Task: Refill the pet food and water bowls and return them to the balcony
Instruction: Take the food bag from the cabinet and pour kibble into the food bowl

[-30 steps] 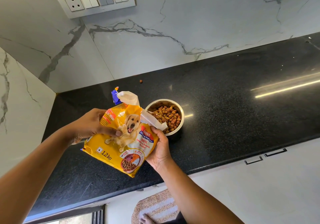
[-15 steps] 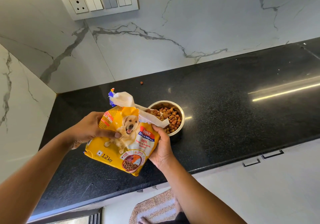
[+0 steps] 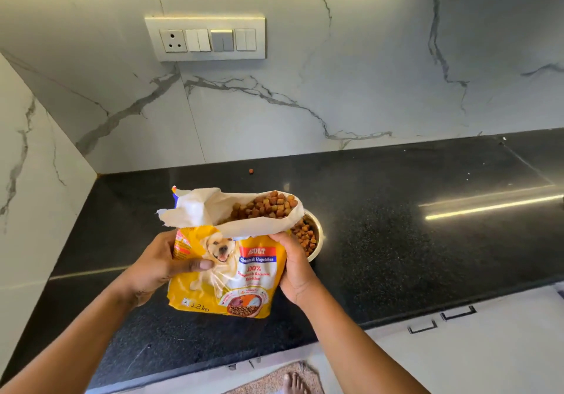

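Both hands grip a yellow pet food bag (image 3: 225, 274) above the black surface (image 3: 396, 241): left hand (image 3: 158, 264) closed on its left edge, right hand (image 3: 294, 267) on its right. Kibble (image 3: 268, 204) fills the open mouth. A steel bowl (image 3: 316, 235) holding kibble stands just behind the bag.

black counter (image 3: 396, 241) | steel bowl (image 3: 318, 235) with kibble on it | stray kibble piece (image 3: 251, 171) near wall

Two bare forearms, no sleeves visible. Left hand (image 3: 155, 267) and right hand (image 3: 294, 267): no rings, no wristwear. Bare foot (image 3: 294, 384) below.
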Demonstrator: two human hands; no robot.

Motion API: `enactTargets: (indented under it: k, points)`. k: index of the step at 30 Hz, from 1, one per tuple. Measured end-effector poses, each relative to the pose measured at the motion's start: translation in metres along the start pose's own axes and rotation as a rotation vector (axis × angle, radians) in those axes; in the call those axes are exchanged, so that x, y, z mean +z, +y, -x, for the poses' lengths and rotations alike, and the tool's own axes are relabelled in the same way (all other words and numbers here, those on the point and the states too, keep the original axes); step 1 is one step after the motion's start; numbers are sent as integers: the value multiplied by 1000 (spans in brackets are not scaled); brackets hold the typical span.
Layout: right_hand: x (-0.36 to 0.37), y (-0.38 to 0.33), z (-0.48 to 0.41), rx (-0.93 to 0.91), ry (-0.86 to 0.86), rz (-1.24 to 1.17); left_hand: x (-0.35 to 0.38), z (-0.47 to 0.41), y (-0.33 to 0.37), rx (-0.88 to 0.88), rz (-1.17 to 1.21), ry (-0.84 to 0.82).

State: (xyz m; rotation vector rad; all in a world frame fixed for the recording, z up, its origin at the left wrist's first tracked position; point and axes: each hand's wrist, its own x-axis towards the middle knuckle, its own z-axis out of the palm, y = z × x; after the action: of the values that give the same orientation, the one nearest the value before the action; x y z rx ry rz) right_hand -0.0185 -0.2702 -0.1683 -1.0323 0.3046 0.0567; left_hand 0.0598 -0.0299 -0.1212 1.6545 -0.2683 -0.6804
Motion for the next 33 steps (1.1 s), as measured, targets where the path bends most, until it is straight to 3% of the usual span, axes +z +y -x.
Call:
enactTargets:
  k: [8, 14, 27, 33]
  points:
    - [30, -71, 4, -214, -38, 289, 2, -2, 7, 129, 267, 73]
    - [41, -103, 33, -353, -88, 336, 15, 0, 39, 280, 413, -11]
    - [88, -261, 96, -671, 117, 255, 59, -2, 204, 659, 274, -12]
    - [123, -357, 122, -797, 87, 225, 76, 1, 301, 830, 227, -23]
